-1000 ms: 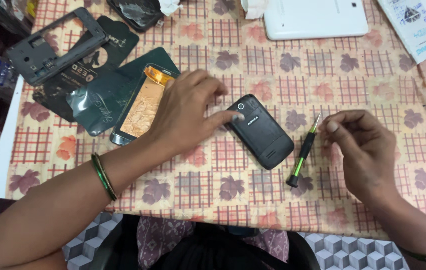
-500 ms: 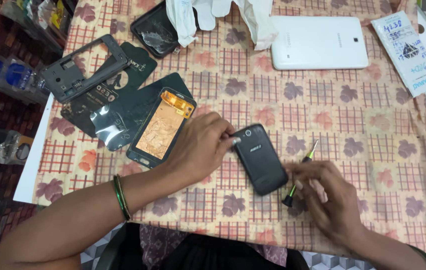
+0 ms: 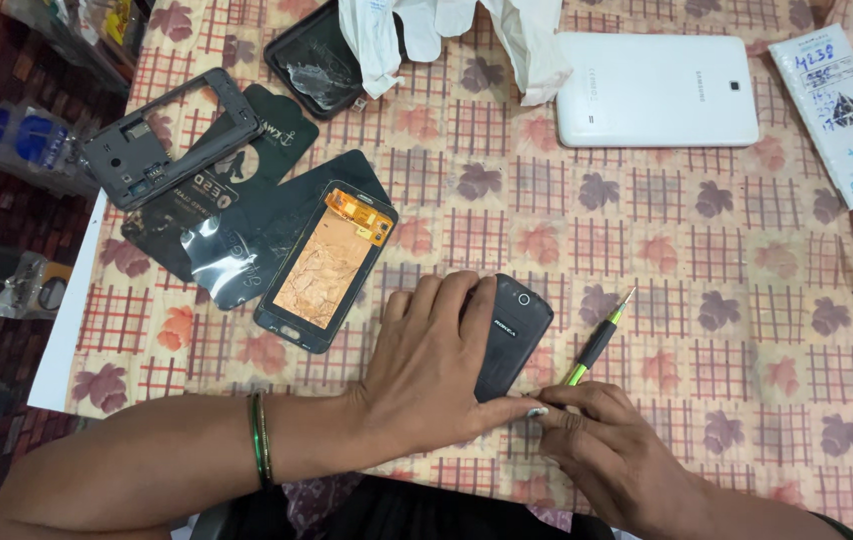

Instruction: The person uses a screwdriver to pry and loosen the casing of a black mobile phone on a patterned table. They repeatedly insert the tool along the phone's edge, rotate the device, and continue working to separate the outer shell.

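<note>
I see my left hand [image 3: 427, 375] has slid to press flat over the black phone [image 3: 512, 335], while my right hand [image 3: 612, 455], closed around the screwdriver [image 3: 597, 345], has dropped to its lower edge.

The left hand [image 3: 437, 370] lies flat over the left half of a black phone [image 3: 515, 335], which rests back-up on the surface [image 3: 727, 260] covered by a leaf-patterned cloth. The right hand [image 3: 617, 455] grips a green-and-black screwdriver [image 3: 599, 340] at its lower end; its fingertips meet the left thumb at the phone's lower corner. A detached display panel [image 3: 327, 265] lies just left of the phone. A grey phone frame [image 3: 172, 135] and a white tablet [image 3: 657, 88] lie farther away.
</note>
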